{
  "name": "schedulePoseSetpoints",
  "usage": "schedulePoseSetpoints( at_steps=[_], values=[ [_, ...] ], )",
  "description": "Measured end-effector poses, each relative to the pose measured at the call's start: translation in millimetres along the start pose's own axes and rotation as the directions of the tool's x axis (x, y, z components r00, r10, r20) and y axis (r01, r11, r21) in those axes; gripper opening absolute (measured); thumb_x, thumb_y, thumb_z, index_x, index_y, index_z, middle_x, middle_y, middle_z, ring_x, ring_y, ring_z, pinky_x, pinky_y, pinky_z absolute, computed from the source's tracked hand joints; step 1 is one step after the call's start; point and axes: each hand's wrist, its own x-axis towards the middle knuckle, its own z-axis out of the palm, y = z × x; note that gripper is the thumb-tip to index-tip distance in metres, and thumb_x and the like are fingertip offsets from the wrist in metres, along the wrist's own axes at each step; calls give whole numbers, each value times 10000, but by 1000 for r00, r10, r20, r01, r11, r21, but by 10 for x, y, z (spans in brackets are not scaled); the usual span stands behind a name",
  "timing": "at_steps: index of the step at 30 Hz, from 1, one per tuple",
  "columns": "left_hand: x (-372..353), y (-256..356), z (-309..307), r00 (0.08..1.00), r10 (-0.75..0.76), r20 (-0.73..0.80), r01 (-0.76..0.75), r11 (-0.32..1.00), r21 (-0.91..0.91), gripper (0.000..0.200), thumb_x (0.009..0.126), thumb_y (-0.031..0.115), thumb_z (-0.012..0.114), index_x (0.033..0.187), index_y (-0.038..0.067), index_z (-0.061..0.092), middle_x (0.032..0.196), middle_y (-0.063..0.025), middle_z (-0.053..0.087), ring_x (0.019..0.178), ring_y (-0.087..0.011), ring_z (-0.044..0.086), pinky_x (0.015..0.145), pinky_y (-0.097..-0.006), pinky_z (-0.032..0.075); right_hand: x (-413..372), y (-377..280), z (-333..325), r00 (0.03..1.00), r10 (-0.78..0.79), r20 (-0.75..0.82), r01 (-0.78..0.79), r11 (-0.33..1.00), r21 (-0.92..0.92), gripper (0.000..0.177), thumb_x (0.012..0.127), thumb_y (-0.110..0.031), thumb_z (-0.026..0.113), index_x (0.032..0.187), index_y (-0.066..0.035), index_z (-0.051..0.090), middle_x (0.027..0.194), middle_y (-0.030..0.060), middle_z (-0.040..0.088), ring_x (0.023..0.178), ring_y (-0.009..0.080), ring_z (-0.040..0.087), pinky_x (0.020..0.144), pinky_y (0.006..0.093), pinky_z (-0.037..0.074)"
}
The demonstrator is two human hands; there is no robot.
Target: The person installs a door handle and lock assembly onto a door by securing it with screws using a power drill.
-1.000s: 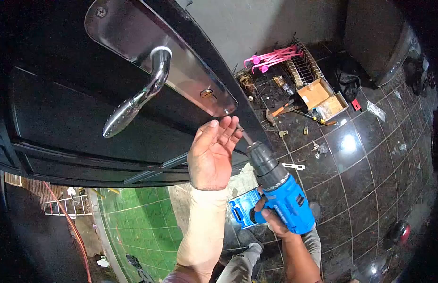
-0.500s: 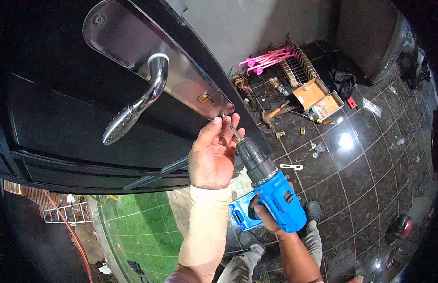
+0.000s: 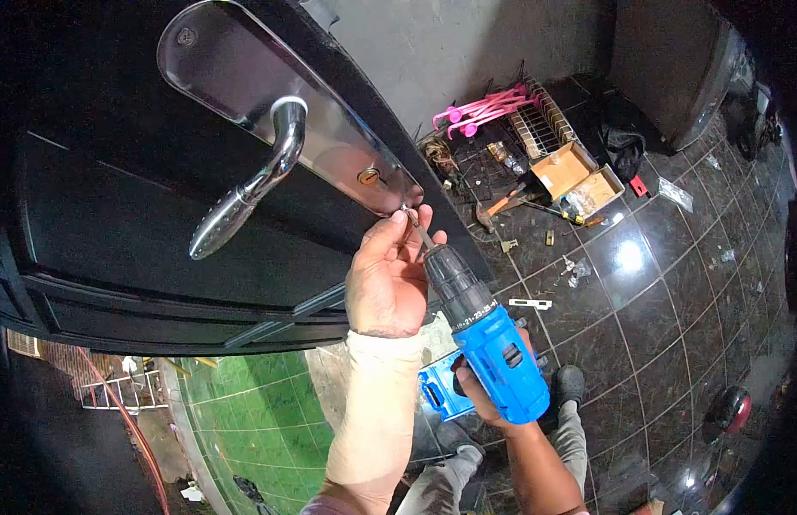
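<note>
A chrome door handle (image 3: pixel 248 193) on a long polished backplate (image 3: pixel 218 56) is fixed to a dark door (image 3: pixel 149 223). A key cylinder (image 3: pixel 369 177) shows near the plate's lower end. Just below it, my left hand (image 3: pixel 386 287) pinches a small screw (image 3: pixel 404 208) at the plate's end hole, thumb and fingertips around it. The bit (image 3: pixel 426 239) of a blue cordless drill (image 3: pixel 504 360) reaches up to that screw. My right hand (image 3: pixel 484 399) is wrapped around the drill's grip, mostly hidden behind its body.
On the dark tiled floor (image 3: pixel 647 360) lie an open cardboard box (image 3: pixel 563 169), a hammer (image 3: pixel 501 204), a wire rack (image 3: pixel 544 120) and pink folded items (image 3: pixel 484 110). A blue plastic case (image 3: pixel 444 386) lies below the door, near my feet.
The drill has shifted slightly left, its body swinging a little with my right hand. My left hand stays at the same spot on the plate, its fingers still around the screw.
</note>
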Motion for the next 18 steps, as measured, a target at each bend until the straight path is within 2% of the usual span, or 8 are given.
schedulePoseSetpoints(
  at_steps=[1,4,7,10,13,16,18],
  values=[
    [2,-1,1,1000,3,0,-3,1000,6,108,929,60,602,1009,20,662,1038,-103,703,1083,-231,645,909,-490,521,7,-1,-10,1000,13,20,-13,1000,8,366,669,-155,773,1013,-96,664,964,127,657,835,318,652,738,402,541],
    [8,5,20,1000,7,-7,-7,1000,21,107,930,61,599,1008,23,662,1057,-102,701,1077,-226,649,905,-485,525,44,-16,0,987,-151,-51,144,982,-124,375,657,-166,786,1007,-105,665,971,126,658,796,317,664,704,398,549],
    [19,9,18,1000,7,-11,-7,999,34,111,929,66,602,1015,23,659,1069,-97,699,1073,-224,652,897,-481,531,63,-110,-5,993,-107,-44,99,983,-157,252,692,-93,737,924,-90,638,875,85,623,816,311,600,735,415,465],
    [25,-1,16,1000,20,-10,-19,999,42,123,927,76,608,1027,21,653,1065,-93,699,1072,-227,653,891,-481,534,47,-22,-10,988,-151,-22,143,966,-215,545,672,-171,804,1160,-68,585,1005,134,657,837,332,684,734,421,554],
    [19,10,48,1000,10,-16,-10,1000,24,138,928,89,609,1040,17,647,1048,-91,699,1068,-232,654,889,-483,534,77,-70,-9,984,-165,-60,154,976,-155,598,685,-162,801,1211,-45,543,1016,140,656,845,337,685,735,422,556],
    [23,20,54,1000,-5,-11,5,1000,6,154,932,99,606,1054,12,645,1020,-92,698,1056,-239,658,885,-480,535,76,-76,0,992,-120,-47,109,976,-187,609,682,-181,821,1211,-51,549,999,140,671,841,326,694,732,402,558],
    [41,18,52,1000,-11,-7,11,1000,1,165,935,103,603,1062,6,644,1000,-93,697,1045,-242,661,883,-476,535,72,-102,43,992,-54,-114,44,995,-94,492,682,-133,787,1128,-52,596,962,122,655,810,315,671,720,402,540]
  ],
)
